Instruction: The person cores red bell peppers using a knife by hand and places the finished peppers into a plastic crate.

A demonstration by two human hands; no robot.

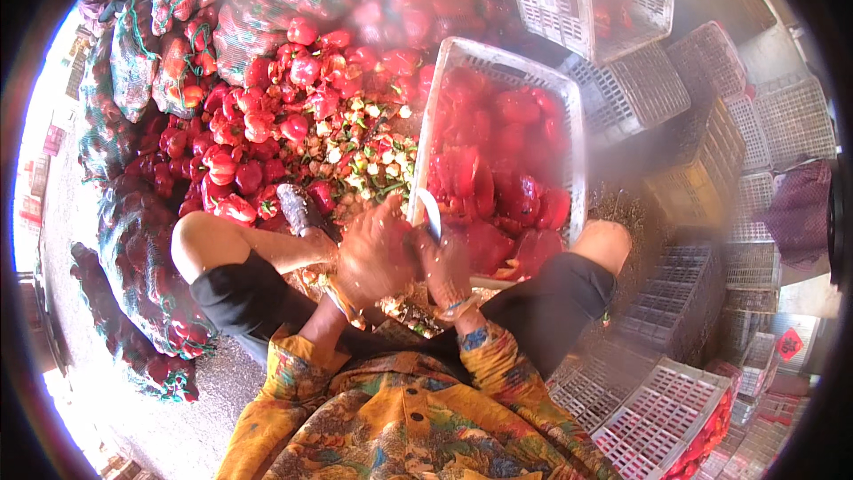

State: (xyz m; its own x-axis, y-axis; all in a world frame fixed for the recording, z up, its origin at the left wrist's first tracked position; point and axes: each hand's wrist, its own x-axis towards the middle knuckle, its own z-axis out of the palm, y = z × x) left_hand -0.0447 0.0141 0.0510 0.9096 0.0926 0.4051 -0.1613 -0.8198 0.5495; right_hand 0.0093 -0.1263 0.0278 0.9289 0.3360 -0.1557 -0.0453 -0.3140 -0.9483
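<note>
My left hand [375, 249] and my right hand [444, 268] are close together between my knees, both with curled fingers. From the top of my right hand rises a short, pale, curved blade, which looks like a knife [431, 213]. Whatever my left hand grips is hidden by its fingers. Just beyond my hands on the right stands a white plastic crate [577, 169] with red bell pepper pieces [480, 182] in it. Ahead and left lie a heap of whole red bell peppers [258, 124] and a scatter of cut-off cores and stems [373, 156].
Mesh sacks of red peppers [147, 267] line the left and far side. Stacked plastic crates [675, 302] crowd the right. One crate [657, 418] stands behind my right side. A dark shoe [300, 209] shows beside the heap. Haze blurs part of the view.
</note>
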